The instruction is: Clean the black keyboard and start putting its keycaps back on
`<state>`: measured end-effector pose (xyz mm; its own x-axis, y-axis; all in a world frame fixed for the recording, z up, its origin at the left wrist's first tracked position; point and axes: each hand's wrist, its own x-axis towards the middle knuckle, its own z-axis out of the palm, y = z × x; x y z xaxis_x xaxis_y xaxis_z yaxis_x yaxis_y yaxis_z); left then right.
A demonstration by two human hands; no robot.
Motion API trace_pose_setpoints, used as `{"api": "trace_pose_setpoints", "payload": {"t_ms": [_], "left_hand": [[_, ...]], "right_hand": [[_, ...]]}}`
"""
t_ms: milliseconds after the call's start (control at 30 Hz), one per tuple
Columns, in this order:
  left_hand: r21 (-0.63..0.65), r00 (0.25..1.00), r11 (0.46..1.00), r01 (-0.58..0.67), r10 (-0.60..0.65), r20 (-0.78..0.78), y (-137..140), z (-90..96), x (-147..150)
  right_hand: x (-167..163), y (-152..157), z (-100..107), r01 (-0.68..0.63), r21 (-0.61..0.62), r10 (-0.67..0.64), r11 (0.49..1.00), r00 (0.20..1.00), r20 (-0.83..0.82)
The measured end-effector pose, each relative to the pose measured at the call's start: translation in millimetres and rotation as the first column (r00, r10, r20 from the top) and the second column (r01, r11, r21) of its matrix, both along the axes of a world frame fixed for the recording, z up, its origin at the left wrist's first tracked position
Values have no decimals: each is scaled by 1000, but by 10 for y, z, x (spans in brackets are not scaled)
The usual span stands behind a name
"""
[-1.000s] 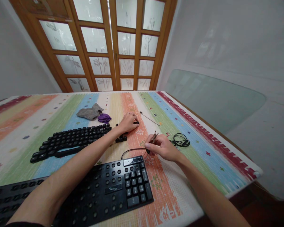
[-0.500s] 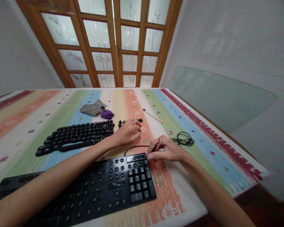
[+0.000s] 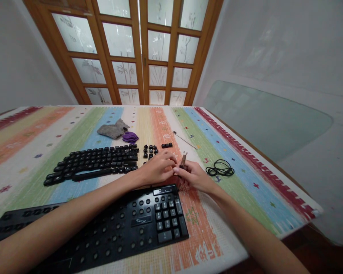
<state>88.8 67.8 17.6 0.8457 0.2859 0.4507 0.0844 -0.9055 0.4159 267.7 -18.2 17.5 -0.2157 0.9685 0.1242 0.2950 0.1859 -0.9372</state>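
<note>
My right hand is closed around a small brown keycap puller, whose two thin prongs point up and away. Against its fingertips, my left hand has its fingers curled in; whatever they pinch is too small or hidden to make out. Below both hands lies a black keyboard, most of its keycaps off, with the number pad keys still on it. Beyond my left forearm, loose black keycaps are laid out in rows. A smaller group of keycaps sits just past my left hand.
A coiled black cable lies right of my right hand. Farther back are a grey cloth, a purple cloth item and a thin stick with a dark end. The striped tablecloth reaches the table's right edge.
My left hand has drawn back toward me from the small keycap group and met my right hand. My right hand has lifted slightly away from the keyboard, turning the puller's prongs upward.
</note>
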Motion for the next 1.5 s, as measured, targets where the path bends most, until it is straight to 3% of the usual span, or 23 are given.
{"api": "trace_pose_setpoints", "payload": {"t_ms": [100, 233, 367, 467, 700, 900, 1133, 1233, 1367, 1500], "left_hand": [[-55, 1000, 998, -13, 14, 10, -14, 14, -14], [-227, 1000, 974, 28, -26, 13, -24, 119, -68], [-502, 992, 860, 97, -122, -18, -27, 227, -97], [-629, 994, 773, 83, -113, -8, -36, 233, -78], [-705, 992, 707, 47, -115, -50, -25, 189, -42], [-789, 982, 610, 78, -184, -45, 20, 181, -31], [-803, 991, 585, 114, -122, 52, 94, 95, 9], [-767, 994, 632, 113, -77, 83, 104, 65, 26], [-619, 998, 783, 55, -21, 62, 92, 81, 38], [-380, 1000, 925, 2, -2, 2, 108, 136, 42]], "right_hand": [[47, 39, 8, 67, -82, -77, 994, 989, -125], [97, 40, 80, 199, -19, -198, 980, 954, -226], [106, 26, 114, 232, 32, -214, 972, 933, -289], [102, 18, 115, 201, 41, -179, 979, 936, -304], [107, 8, 118, 158, 50, -136, 986, 944, -299], [107, -2, 104, 106, 72, -79, 992, 947, -313], [86, 9, 80, 171, 76, -141, 982, 946, -293], [75, 9, 85, 238, 85, -208, 968, 942, -265], [67, 5, 77, 282, 111, -254, 953, 944, -211], [66, 1, 51, 305, 186, -288, 934, 951, -114]]}}
